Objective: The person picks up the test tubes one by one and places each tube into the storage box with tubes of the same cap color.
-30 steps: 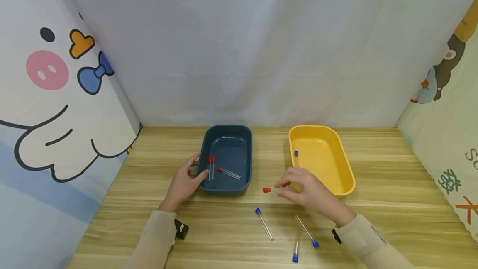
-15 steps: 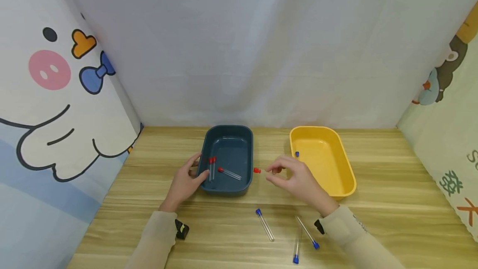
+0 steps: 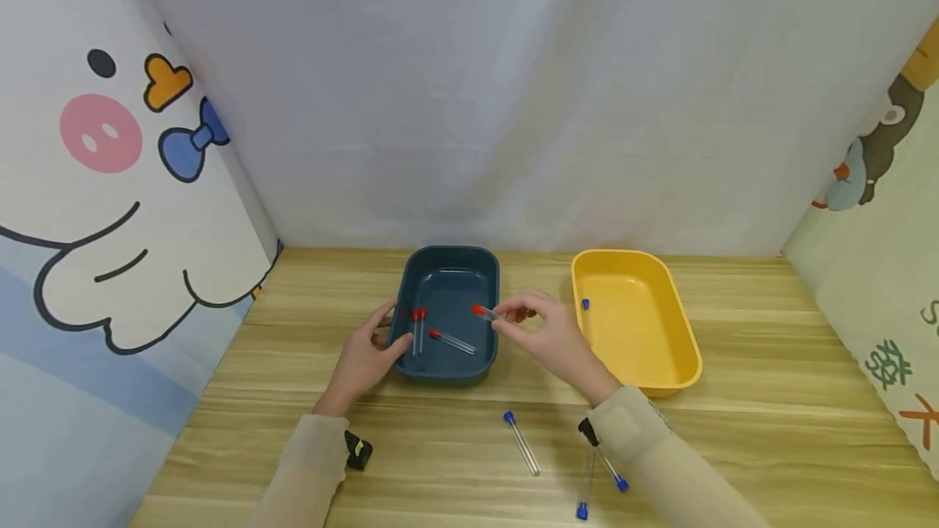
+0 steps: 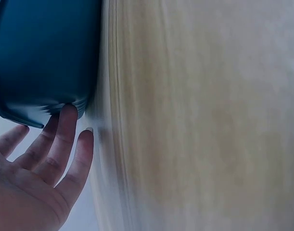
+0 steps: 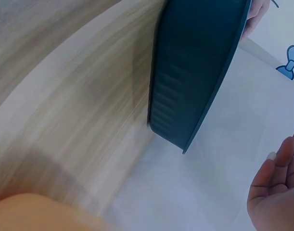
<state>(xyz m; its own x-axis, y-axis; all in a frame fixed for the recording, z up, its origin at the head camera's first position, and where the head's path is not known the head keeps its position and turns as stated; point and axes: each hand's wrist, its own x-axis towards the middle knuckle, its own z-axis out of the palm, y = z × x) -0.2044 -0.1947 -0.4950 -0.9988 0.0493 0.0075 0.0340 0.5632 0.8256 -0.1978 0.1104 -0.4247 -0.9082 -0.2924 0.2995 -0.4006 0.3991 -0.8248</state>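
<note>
A dark blue bin (image 3: 458,288) holds a few red-capped test tubes (image 3: 453,341). My left hand (image 3: 364,363) grips its left side, thumb over the rim. In the left wrist view, the fingers (image 4: 65,139) touch the outer wall below the lip. My right hand (image 3: 544,332) pinches another test tube (image 3: 482,312) by its clear end, the red cap pointing left over the bin's right part. Much of that tube is hidden by the fingers. The right wrist view shows the curled fingers (image 5: 281,168), but the tube does not show there.
A yellow bin (image 3: 641,332) with a blue-capped tube (image 3: 585,306) along its left wall stands right of the dark bin. Several blue-capped test tubes (image 3: 522,442) lie on the wooden table (image 3: 418,455) in front. A white curtain (image 3: 469,104) hangs behind.
My right hand has carried the red-capped test tube left and away from me, from beside the yellow bin to over the dark bin's right rim. The left hand stays put.
</note>
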